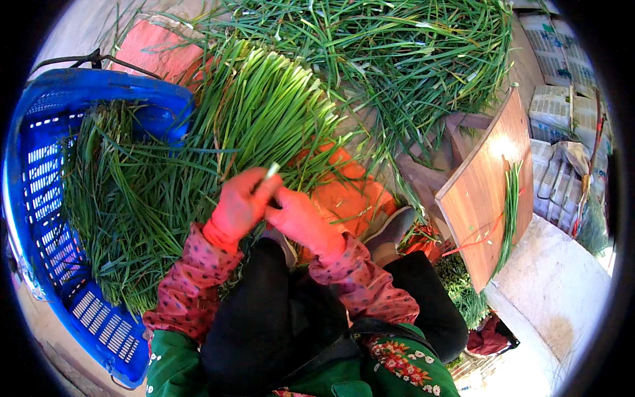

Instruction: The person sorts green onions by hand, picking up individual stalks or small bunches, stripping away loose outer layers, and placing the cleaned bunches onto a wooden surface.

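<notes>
Both my hands wear orange-pink gloves and meet above the near edge of a heap of chives. My left hand (237, 204) is closed, with the pale end of a chive stalk (272, 171) sticking up at its fingertips. The fingers of my right hand (305, 221) are pinched together against the left; whatever lies between them is hidden. Just beyond, a thick row of chives (264, 106) lies with its pale cut ends toward the right. Darker leafy chives (139, 212) fill the blue plastic basket (49, 198) to my left.
A large loose pile of chives (397, 53) covers the floor ahead. On the right stands a tilted wooden board (489, 192) bearing a few chives and a red strip. Orange sheeting (347, 198) lies by my shoes. Paper-wrapped bundles (555, 112) are stacked at the far right.
</notes>
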Demonstrator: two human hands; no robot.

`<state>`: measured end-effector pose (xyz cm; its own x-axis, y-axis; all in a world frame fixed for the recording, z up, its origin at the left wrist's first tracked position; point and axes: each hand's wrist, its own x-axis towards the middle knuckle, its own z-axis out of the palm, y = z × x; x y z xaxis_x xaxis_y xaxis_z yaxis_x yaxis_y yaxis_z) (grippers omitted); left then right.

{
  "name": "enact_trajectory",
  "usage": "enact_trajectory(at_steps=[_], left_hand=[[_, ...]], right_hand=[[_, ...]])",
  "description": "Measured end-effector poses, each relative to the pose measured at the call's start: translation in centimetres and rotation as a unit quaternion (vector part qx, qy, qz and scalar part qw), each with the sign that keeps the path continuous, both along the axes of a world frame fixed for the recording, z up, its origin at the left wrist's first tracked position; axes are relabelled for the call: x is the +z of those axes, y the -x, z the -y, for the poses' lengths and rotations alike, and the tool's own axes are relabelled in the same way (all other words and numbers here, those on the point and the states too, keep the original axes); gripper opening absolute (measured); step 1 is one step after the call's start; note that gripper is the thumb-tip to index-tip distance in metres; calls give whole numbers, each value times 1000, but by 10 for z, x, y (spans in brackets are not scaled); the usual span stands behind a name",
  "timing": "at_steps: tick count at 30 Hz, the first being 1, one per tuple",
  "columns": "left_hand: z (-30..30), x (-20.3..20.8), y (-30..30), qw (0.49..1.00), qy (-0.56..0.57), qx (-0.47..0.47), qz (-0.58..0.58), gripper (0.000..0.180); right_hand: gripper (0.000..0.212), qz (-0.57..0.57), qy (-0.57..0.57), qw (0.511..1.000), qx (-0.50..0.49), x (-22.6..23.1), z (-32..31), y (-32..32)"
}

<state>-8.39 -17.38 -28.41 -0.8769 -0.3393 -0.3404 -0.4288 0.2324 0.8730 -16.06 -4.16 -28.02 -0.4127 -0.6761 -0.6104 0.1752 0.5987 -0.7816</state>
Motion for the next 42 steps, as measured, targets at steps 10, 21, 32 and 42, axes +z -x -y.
enact_trajectory(at_steps=[10, 21, 32, 42], left_hand=[[8, -35, 34, 960, -175, 144, 166, 22], [8, -167, 32, 901, -319, 189, 227, 22], [10, -156, 29, 903, -300, 194, 237, 25], [4, -80, 36, 913, -302, 203, 185, 25]], right_hand=[[85, -386, -195, 886, -167, -136, 11, 60], [28, -287, -141, 885, -340, -154, -111, 134], [51, -348, -174, 909, -151, -93, -70, 110], [26, 7, 48, 929, -368, -128, 16, 135]])
